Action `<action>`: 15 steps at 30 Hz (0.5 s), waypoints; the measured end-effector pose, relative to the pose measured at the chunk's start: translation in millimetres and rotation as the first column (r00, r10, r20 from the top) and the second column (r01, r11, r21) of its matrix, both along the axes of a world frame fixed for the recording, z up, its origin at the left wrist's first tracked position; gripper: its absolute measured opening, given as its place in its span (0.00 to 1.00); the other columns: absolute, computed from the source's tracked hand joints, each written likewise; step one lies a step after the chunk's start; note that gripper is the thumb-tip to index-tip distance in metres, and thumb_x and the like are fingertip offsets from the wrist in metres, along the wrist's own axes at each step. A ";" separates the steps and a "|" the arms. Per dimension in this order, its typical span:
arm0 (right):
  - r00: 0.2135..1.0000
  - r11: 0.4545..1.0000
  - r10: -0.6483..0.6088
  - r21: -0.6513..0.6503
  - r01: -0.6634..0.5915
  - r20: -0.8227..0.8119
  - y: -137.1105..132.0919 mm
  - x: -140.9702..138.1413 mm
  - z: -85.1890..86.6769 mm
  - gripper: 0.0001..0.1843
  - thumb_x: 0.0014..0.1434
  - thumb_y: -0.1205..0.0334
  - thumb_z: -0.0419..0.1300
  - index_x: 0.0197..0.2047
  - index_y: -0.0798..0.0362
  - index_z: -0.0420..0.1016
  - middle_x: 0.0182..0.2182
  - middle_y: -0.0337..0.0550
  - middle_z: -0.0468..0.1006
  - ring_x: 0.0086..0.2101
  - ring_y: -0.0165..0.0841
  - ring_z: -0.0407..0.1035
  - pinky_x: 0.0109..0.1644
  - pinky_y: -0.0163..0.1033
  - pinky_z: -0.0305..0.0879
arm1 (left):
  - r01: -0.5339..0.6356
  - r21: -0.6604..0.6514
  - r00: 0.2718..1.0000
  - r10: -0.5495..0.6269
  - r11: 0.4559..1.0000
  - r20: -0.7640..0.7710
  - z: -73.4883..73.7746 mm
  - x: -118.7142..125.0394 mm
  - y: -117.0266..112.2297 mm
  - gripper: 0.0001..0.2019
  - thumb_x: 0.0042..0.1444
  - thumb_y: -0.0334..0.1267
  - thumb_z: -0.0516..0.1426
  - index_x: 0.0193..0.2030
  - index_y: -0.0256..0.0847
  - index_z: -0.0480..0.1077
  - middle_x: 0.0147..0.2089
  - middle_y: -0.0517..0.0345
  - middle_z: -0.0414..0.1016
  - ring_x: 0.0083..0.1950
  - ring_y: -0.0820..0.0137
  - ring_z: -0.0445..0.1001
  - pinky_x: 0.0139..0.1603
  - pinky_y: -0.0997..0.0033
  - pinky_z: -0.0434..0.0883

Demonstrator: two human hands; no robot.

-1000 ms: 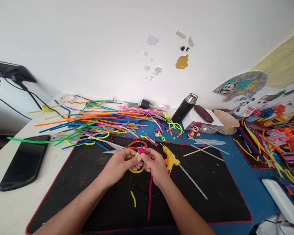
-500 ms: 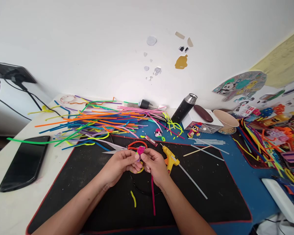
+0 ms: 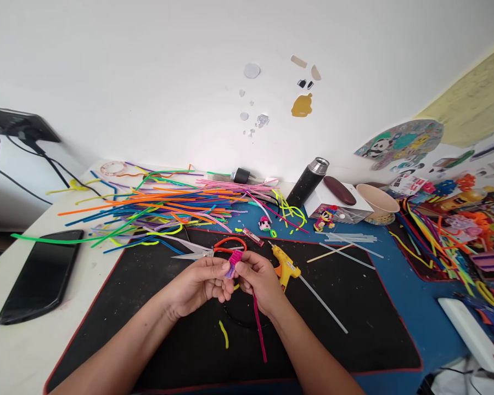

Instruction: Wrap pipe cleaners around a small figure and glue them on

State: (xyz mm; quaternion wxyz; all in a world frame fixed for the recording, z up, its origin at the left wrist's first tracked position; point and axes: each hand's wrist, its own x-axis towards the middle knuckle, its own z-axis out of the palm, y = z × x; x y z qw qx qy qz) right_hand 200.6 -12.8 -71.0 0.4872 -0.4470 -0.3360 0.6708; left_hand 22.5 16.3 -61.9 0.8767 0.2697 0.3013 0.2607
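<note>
While left hand (image 3: 200,278) and right hand (image 3: 264,278) pinch a fuzzy pink-purple piece (image 3: 235,258) | pink stick (image 3: 259,326) hangs down | scissors (image 3: 203,254) lie just behind

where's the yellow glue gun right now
In the head view, the yellow hot glue gun lies on the black mat, just right of the right hand, with a translucent glue stick sticking out of its back.
</note>
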 end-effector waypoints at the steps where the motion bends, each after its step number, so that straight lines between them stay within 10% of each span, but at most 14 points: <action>1: 1.000 1.000 -0.007 0.001 0.007 0.000 0.5 -0.4 0.0 0.21 0.51 0.46 0.77 0.38 0.53 0.81 0.24 0.36 0.77 0.16 0.20 0.54 0.18 0.30 0.45 | 0.001 0.003 1.000 -0.001 1.000 -0.011 -0.4 0.0 -0.1 0.20 0.49 0.51 0.74 0.31 0.33 0.80 0.25 0.50 0.81 0.23 0.72 0.77 0.26 0.79 0.73; 7: 0.995 0.996 -0.087 0.024 0.086 0.042 4.0 -1.0 -4.8 0.22 0.51 0.44 0.77 0.33 0.52 0.76 0.13 0.24 0.60 0.15 0.21 0.47 0.18 0.30 0.41 | -0.023 0.267 0.978 0.078 0.963 -0.194 0.3 2.1 -0.2 0.26 0.54 0.61 0.68 0.41 0.35 0.79 0.34 0.48 0.84 0.33 0.66 0.81 0.37 0.70 0.77; 15: 0.988 0.993 -0.112 0.040 0.109 0.103 5.6 0.5 -4.2 0.26 0.50 0.41 0.77 0.29 0.52 0.72 0.13 0.23 0.58 0.14 0.20 0.47 0.18 0.31 0.39 | 0.126 0.759 0.757 0.433 0.639 -0.490 2.0 2.5 -4.4 0.13 0.56 0.45 0.68 0.45 0.45 0.76 0.39 0.58 0.84 0.40 0.62 0.81 0.43 0.67 0.74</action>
